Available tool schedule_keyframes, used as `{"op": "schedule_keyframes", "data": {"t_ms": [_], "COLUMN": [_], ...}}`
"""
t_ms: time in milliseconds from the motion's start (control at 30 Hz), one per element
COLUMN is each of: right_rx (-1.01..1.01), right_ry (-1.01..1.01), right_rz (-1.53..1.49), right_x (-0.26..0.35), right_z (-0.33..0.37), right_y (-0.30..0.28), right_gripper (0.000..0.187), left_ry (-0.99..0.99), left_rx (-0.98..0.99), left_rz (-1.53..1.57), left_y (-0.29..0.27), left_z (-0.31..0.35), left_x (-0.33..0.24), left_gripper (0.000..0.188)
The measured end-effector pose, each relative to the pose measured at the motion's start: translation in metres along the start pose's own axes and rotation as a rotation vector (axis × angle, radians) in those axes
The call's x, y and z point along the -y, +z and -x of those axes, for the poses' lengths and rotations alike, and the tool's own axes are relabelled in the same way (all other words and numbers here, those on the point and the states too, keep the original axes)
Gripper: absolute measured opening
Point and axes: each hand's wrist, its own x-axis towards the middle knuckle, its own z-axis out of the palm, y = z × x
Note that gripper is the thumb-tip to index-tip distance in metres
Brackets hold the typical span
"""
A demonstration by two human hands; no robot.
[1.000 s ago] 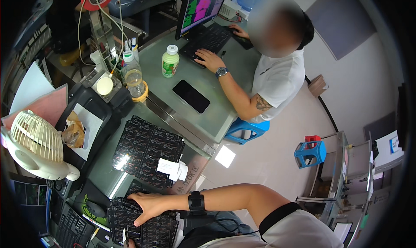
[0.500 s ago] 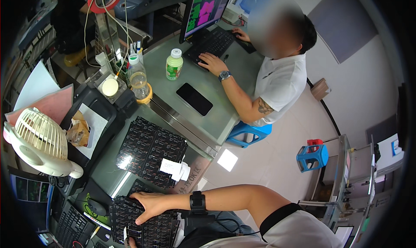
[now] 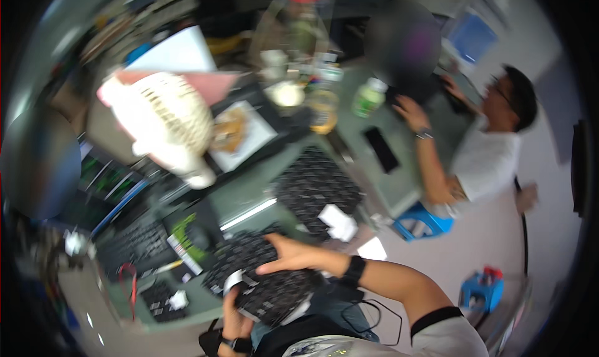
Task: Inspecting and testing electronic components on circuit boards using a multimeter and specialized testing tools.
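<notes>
Both my hands are at a stack of thin black panels with a fine pale pattern, at the desk's near edge above my lap. My left hand grips its near left corner, thumb on top beside a small white piece. From the right, my right hand reaches across the stack, thumb and fingers closed over it. More black panels lie just behind. Farther off is another black panel pile with white paper slips on its near right corner. Motion blur hides fine detail.
Left of the stack are a mouse, a keyboard and a red cable. A cream fan stands behind. Across the desk, a person in a white top sits near a phone and a green bottle.
My view has swung left, so the scene sits farther right and the left-hand desk shows more. My left hand and wrist have come into fuller view. Both hands stay at the stack.
</notes>
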Motion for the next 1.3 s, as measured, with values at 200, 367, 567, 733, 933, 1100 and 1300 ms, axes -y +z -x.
{"op": "schedule_keyframes", "data": {"t_ms": [200,367,567,733,933,1100,1300], "right_rx": [0.102,0.15,0.055,-0.061,-0.229,-0.359,-0.449], "right_ry": [-0.033,0.012,-0.021,-0.162,-0.029,0.071,0.116], "right_rz": [-0.155,-0.178,-0.163,-0.089,0.037,-0.087,-0.16], "right_x": [0.011,0.029,0.059,0.07,0.074,0.024,0.04], "right_z": [0.009,0.014,0.017,0.012,0.007,-0.008,0.001], "right_y": [0.003,0.016,0.036,0.053,0.096,0.15,0.182], "right_gripper": [0.085,0.071,0.067,0.068,0.107,0.108,0.106], "left_ry": [-0.103,-0.034,-0.063,-0.093,-0.138,-0.275,-0.428], "left_rx": [0.001,0.005,0.08,0.075,0.165,0.156,0.021], "left_rz": [0.11,0.072,0.047,-0.017,-0.097,-0.24,-0.372], "left_y": [-0.011,-0.004,-0.016,-0.026,-0.045,-0.084,-0.089], "left_z": [0.002,0.026,0.027,0.02,0.017,-0.005,0.005], "left_x": [0.002,-0.02,-0.037,-0.061,-0.102,-0.122,-0.149], "left_gripper": [0.034,0.033,0.033,0.039,0.048,0.046,0.046]}}
